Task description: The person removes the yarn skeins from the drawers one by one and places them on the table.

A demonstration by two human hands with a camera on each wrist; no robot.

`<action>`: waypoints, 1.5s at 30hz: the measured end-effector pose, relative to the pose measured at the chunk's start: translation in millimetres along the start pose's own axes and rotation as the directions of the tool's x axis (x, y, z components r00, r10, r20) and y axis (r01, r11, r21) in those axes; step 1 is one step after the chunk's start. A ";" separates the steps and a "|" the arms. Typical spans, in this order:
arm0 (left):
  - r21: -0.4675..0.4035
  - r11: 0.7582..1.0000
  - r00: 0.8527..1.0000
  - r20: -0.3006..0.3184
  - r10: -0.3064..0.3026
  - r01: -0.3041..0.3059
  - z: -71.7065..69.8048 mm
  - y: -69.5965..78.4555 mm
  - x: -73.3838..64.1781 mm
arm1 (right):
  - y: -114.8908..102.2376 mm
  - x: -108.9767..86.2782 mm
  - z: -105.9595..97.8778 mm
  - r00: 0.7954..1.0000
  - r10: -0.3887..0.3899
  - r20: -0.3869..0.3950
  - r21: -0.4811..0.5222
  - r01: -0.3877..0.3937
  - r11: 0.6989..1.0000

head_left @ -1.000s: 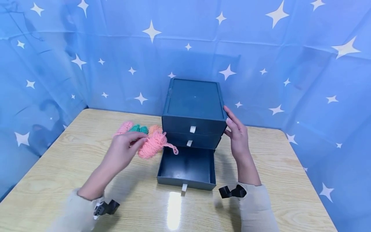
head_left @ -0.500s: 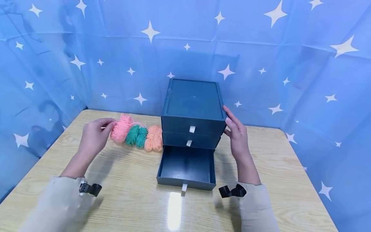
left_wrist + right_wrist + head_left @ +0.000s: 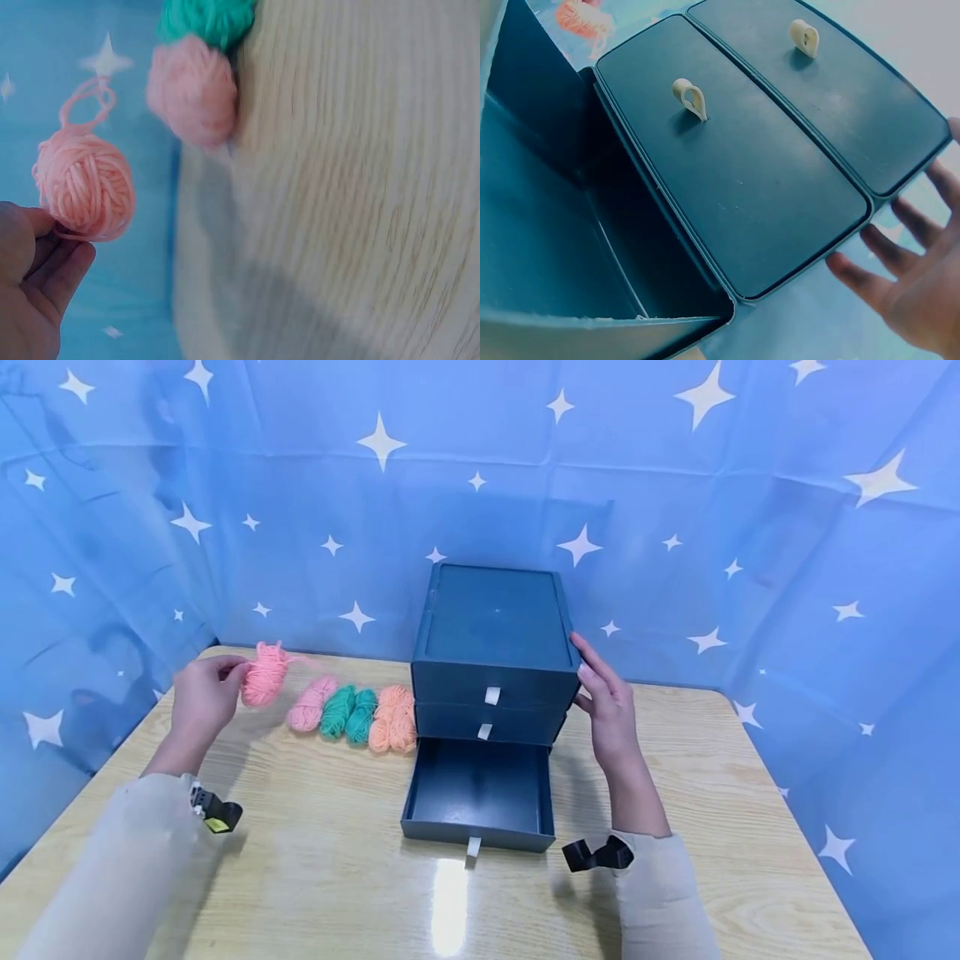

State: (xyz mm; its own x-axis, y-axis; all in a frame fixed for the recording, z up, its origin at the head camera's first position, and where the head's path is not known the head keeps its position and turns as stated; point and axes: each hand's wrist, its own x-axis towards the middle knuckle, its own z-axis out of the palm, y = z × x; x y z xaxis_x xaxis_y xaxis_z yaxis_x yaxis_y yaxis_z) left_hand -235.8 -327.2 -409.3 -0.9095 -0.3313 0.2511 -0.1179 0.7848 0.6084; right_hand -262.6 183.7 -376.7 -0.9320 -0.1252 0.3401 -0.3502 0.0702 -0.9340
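Note:
Above the table's far left, my left hand pinches a coral-pink yarn skein between thumb and fingers. In the left wrist view a loose loop trails from that skein. A paler pink skein, a green skein and a peach skein lie in a row on the table. Right of them stands a dark blue drawer unit, its bottom drawer pulled out and bare inside. My right hand rests its extended fingers against the unit's right side.
The wooden table carries everything. A blue curtain with white stars hangs behind it and at both sides. The two upper drawers stay closed, each with a white pull tab.
My left hand has carried the coral-pink skein leftward from beside the drawer unit, past the other skeins, to the far left. My right hand keeps its place on the unit.

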 end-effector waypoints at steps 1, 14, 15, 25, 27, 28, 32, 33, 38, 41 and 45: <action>-0.004 1.000 1.000 0.004 -0.028 0.028 -0.5 -6.5 0.9 | 0.2 -0.2 0.7 1.000 0.004 0.002 0.004 -0.004 1.000; 0.063 0.990 0.978 0.160 -0.132 0.123 11.9 -39.7 -6.5 | 1.0 -1.8 6.5 0.999 0.023 0.029 0.008 -0.023 1.000; 0.059 0.990 0.976 0.171 -0.133 0.125 13.2 -38.1 -6.5 | 0.6 -1.9 6.2 0.999 0.023 0.027 0.007 -0.023 1.000; 0.039 0.991 0.956 0.262 -0.131 0.125 23.4 -18.8 -4.6 | -1.6 -2.8 3.8 1.000 0.024 0.017 -0.004 -0.023 1.000; 0.044 0.994 0.959 0.259 -0.112 0.105 25.2 -17.0 -3.8 | -1.7 -3.0 3.1 1.000 0.024 0.013 -0.011 -0.023 1.000; 0.048 0.995 0.962 0.254 -0.100 0.091 25.9 -16.6 -3.5 | -1.7 -3.0 2.7 1.000 0.022 0.010 -0.014 -0.022 1.000; 0.042 0.998 0.972 0.230 -0.053 0.045 27.7 -17.2 -2.1 | -2.0 -3.4 1.7 1.000 0.015 0.005 -0.025 -0.015 1.000; 0.036 0.999 0.973 0.226 -0.048 0.041 27.5 -17.7 -2.0 | -2.0 -3.4 1.5 1.000 0.013 0.006 -0.027 -0.013 1.000; -0.001 0.999 0.973 0.225 -0.052 0.053 24.3 -21.1 -2.1 | -2.0 -2.8 0.8 1.000 0.012 0.008 -0.025 -0.012 1.000; -0.034 0.994 0.972 0.217 -0.093 0.103 20.1 -20.7 -3.7 | -1.9 -2.1 0.5 1.000 0.013 0.002 -0.020 -0.013 1.000; -0.073 0.984 0.981 0.114 -0.154 0.163 11.9 -13.9 -12.5 | -1.3 -2.2 1.3 1.000 0.017 -0.005 -0.006 -0.017 1.000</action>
State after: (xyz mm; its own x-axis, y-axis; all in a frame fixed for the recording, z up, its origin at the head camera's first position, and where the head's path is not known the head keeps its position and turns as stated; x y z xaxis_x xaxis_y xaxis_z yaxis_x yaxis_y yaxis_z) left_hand -227.6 -327.8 -429.9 -0.9198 -0.3867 0.0668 -0.2356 0.6802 0.6942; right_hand -260.0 182.6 -376.3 -0.9383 -0.1194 0.3247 -0.3348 0.0778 -0.9391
